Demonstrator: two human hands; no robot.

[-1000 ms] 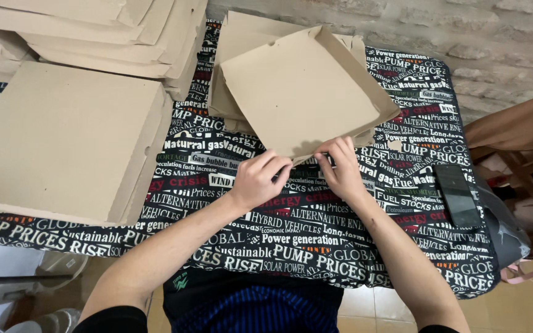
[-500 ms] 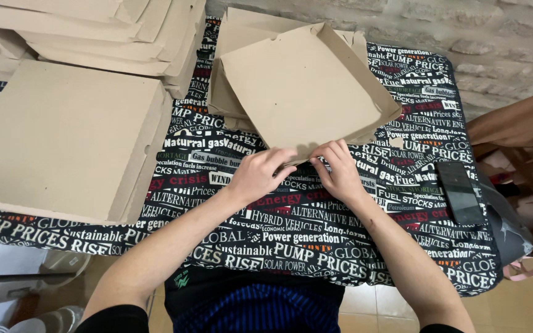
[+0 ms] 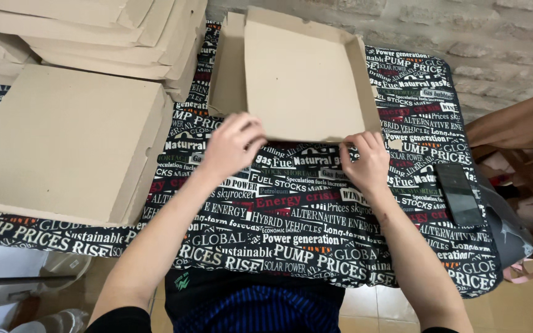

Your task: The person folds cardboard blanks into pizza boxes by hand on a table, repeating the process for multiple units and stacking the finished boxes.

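On the table's (image 3: 316, 246) printed black cloth, both hands grasp the near edge of a half-folded cardboard box (image 3: 303, 80) at mid-table: left hand (image 3: 232, 148), right hand (image 3: 365, 163). Folded boxes (image 3: 63, 142) crowd the left edge; a dark phone (image 3: 458, 192) lies near the right edge, beneath a stone wall (image 3: 495, 37).

A bench is covered by a black cloth (image 3: 316, 240) printed with white and red lettering. Stacks of folded cardboard boxes (image 3: 63, 142) are piled at its left side. A dark phone (image 3: 459, 193) is laid near the right edge. A stone wall (image 3: 495, 37) is seen behind.
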